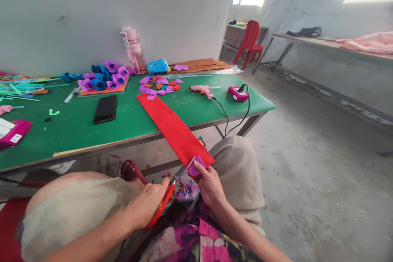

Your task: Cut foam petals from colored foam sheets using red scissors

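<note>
My left hand (150, 200) is closed around the handles of a pair of scissors with red grips (162, 208). Their blades point up and to the right, against the edge of a long red strip (172, 129) that looks like felt or crepe paper. Between thumb and fingers, my right hand (211, 186) pinches the near end of this strip together with a purple petal-shaped piece (196, 167) lying on it. The strip's far end rests on the green table (138, 127). Whether the blades are cutting into the strip cannot be made out.
Cut petals (158, 86), a pink glue gun (202, 90) and a magenta power box (238, 94) with a cable lie on the table. To the left are a phone (105, 109) and purple and blue flowers (104, 75). Scraps (186, 190) lie below my hands.
</note>
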Demonstrator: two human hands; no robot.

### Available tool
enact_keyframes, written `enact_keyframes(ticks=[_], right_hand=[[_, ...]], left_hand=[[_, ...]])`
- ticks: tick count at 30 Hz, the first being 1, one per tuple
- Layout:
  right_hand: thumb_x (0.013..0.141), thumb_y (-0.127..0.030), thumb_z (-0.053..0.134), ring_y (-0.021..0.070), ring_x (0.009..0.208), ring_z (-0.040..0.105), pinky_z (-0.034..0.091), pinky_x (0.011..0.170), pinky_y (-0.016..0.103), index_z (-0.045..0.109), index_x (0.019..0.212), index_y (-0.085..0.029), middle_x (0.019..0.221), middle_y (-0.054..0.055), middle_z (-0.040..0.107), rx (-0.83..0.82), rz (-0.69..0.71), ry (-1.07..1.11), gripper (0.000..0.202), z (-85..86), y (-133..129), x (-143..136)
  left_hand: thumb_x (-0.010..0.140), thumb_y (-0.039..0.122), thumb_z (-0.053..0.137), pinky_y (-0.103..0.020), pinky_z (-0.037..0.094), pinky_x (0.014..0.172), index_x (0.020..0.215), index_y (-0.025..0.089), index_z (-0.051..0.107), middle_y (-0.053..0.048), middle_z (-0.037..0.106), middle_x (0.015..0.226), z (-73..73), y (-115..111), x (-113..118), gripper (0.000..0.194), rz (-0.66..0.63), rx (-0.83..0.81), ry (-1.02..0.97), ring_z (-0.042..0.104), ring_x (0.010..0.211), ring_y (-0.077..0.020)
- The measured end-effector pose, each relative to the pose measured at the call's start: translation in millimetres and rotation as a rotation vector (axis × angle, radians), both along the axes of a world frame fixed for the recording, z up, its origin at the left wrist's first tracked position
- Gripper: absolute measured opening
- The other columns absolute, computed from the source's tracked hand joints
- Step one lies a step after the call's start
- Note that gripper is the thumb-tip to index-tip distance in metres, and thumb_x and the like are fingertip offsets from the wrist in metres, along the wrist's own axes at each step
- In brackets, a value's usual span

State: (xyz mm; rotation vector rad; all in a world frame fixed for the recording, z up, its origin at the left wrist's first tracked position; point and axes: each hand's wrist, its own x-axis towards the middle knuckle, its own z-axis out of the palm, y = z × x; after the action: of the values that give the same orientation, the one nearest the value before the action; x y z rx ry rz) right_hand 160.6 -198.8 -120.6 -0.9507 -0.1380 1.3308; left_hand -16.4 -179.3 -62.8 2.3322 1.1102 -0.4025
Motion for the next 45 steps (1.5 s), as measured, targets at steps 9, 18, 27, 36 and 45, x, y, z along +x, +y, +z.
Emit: enact_keyframes(ticks=[9, 18, 27, 36, 45], right_hand=[[0.06, -0.023, 0.078, 0.0139, 0.066, 0.065, 0.05, 0.064, 0.023, 0.069, 0.087, -0.019, 0.084, 0.002, 0.074, -0.004, -0.001, 0.008, 0.029, 2.9, 0.2, 0.8], [0.06, -0.027, 0.078, 0.0131, 0.062, 0.063, 0.047, 0.062, 0.023, 0.069, 0.084, -0.018, 0.078, 0.001, 0.073, 0.0, 0.017, -0.001, 0.027, 4.1, -1.7, 3.2], [0.061, -0.025, 0.078, 0.0123, 0.064, 0.062, 0.047, 0.063, 0.022, 0.069, 0.085, -0.018, 0.08, 0.001, 0.073, 0.031, 0.003, -0.001, 0.026, 15.7, -2.6, 6.8], [0.06, -0.023, 0.078, 0.0123, 0.062, 0.063, 0.049, 0.061, 0.022, 0.07, 0.084, -0.017, 0.077, 0.001, 0.073, 0.028, 0.007, 0.027, 0.025, 17.7, -3.7, 11.7], [0.061, -0.024, 0.078, 0.013, 0.062, 0.065, 0.051, 0.063, 0.023, 0.07, 0.081, -0.019, 0.078, 0.001, 0.074, 0.036, 0.025, 0.021, 0.022, 18.0, -5.1, 13.1]], left_hand=[[0.079, 0.009, 0.037, -0.034, 0.045, 0.064, 0.09, 0.019, 0.041, -0.013, 0.067, 0.083, 17.8, 22.3, 3.1, 0.015, -0.155, 0.094, 0.122, 0.067, 0.077, -0.0294], [0.072, 0.004, 0.038, -0.036, 0.045, 0.061, 0.092, 0.018, 0.041, -0.011, 0.066, 0.076, 17.2, 34.4, 9.3, 0.025, -0.245, 0.149, 0.121, 0.067, 0.074, -0.0329], [0.072, 0.013, 0.045, -0.029, 0.041, 0.057, 0.093, 0.022, 0.04, -0.005, 0.067, 0.071, 16.9, 36.9, 10.1, 0.023, -0.203, 0.082, 0.033, 0.067, 0.068, -0.0289], [0.074, 0.014, 0.043, -0.028, 0.04, 0.055, 0.086, 0.023, 0.036, -0.002, 0.065, 0.066, 22.6, 37.4, 11.8, 0.017, -0.198, 0.044, 0.045, 0.067, 0.066, -0.0264], [0.08, 0.017, 0.039, -0.036, 0.046, 0.059, 0.091, 0.021, 0.038, -0.009, 0.069, 0.079, 11.2, 41.7, 19.5, 0.013, -0.282, 0.129, 0.102, 0.068, 0.074, -0.0324]])
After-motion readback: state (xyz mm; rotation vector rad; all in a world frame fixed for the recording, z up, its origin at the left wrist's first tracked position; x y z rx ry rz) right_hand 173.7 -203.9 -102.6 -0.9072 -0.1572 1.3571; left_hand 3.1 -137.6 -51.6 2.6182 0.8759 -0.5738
